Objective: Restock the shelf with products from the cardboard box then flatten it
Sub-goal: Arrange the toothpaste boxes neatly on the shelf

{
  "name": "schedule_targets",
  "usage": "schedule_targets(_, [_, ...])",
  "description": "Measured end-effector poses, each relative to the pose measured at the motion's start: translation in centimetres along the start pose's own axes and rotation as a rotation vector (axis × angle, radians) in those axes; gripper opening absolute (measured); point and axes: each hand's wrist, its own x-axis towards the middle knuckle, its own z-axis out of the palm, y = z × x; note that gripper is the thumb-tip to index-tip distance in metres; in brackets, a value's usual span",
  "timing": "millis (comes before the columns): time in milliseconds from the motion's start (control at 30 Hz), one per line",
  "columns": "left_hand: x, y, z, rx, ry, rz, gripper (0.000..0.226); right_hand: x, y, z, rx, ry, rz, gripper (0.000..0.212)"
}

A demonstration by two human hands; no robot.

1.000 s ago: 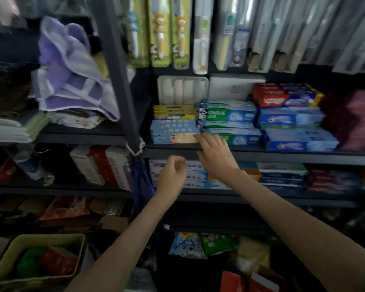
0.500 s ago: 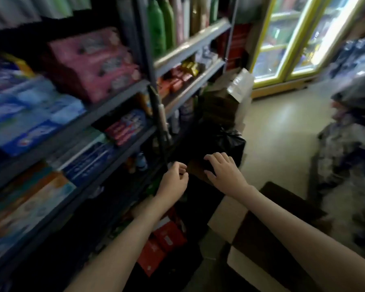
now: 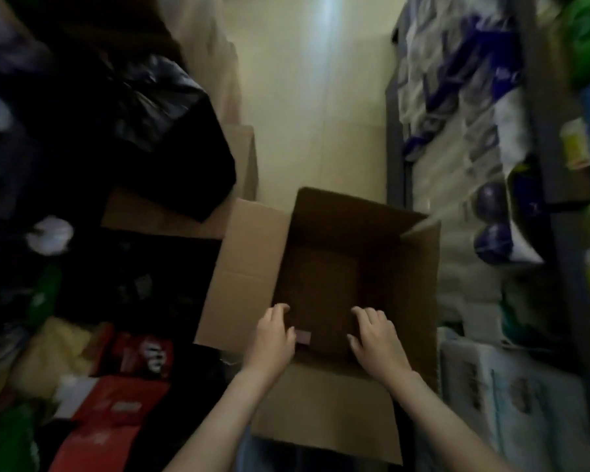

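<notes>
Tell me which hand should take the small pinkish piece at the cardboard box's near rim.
Left. The left hand sits right beside the small pinkish piece at the near rim of the cardboard box; the right hand is farther along that rim. What the piece is, I cannot tell.

The pale floor (image 3: 307,97) runs as a narrow aisle between goods on both sides. An open box (image 3: 249,267) stands on it in the middle, flaps spread outward. Just left, touching its flap, a second box (image 3: 244,158) sits under a black bag (image 3: 171,131). Red packs (image 3: 116,403) lie at the lower left. White packs (image 3: 457,165) line the right side.
</notes>
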Motion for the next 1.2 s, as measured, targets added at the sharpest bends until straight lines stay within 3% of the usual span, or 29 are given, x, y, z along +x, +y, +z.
schedule_targets(167, [11.6,-6.0,9.9,0.136,-0.119,-0.091,0.062,8.0,3.9,13.9,0.112,-0.135,0.145,0.06])
schedule_targets(267, [17.9,-8.3,15.0,0.22,-0.164,-0.187,0.09,13.7,5.5,21.3,0.033,-0.267,0.052,0.06])
schedule_targets(367, [23.4,-10.1,19.8,0.445,-0.226,-0.244,0.111,19.3,6.6,29.5,-0.123,-0.444,-0.183,0.056])
schedule_targets(467, [26.8,-12.3,23.0,0.649,-0.247,-0.196,0.106,23.2,5.7,35.6,-0.225,-0.593,-0.367,0.049])
schedule_targets(533, [27.7,-13.9,23.6,0.687,-0.248,-0.196,0.099,24.5,4.4,37.4,-0.292,-0.603,-0.504,0.047])
schedule_targets(633, [27.3,-15.6,22.9,0.656,-0.268,-0.23,0.095,25.2,3.8,38.2,-0.29,-0.579,-0.493,0.031])
schedule_targets(667, [26.7,-15.6,22.4,0.638,-0.265,-0.24,0.089,24.9,4.0,37.4,-0.209,-0.62,-0.421,0.023])
schedule_targets(700, [26.0,-15.3,21.9,0.623,-0.253,-0.253,0.082,24.4,4.7,36.7,-0.187,-0.506,-0.384,0.019])
schedule_targets(733, [25.1,-14.6,21.3,0.607,-0.24,-0.272,0.077,23.7,5.2,34.6,-0.168,-0.509,-0.356,0.018])
schedule_targets(833, [21.5,-10.7,18.7,0.592,-0.194,-0.251,0.081,20.9,5.4,26.6,-0.068,-0.439,-0.285,0.038])
schedule_targets(967, [13.5,-3.2,11.6,0.733,-0.147,0.051,0.063,13.5,3.1,11.5,0.0,-0.264,-0.306,0.051])
schedule_targets(1067, [5.9,2.4,3.0,0.817,-0.019,0.27,0.049,6.8,0.5,-0.4,0.059,-0.148,-0.403,0.051])
schedule_targets(1200, [-5.2,6.9,-8.2,0.814,0.142,0.437,0.056,-1.3,-4.2,-14.2,0.231,-0.166,-0.429,0.058])
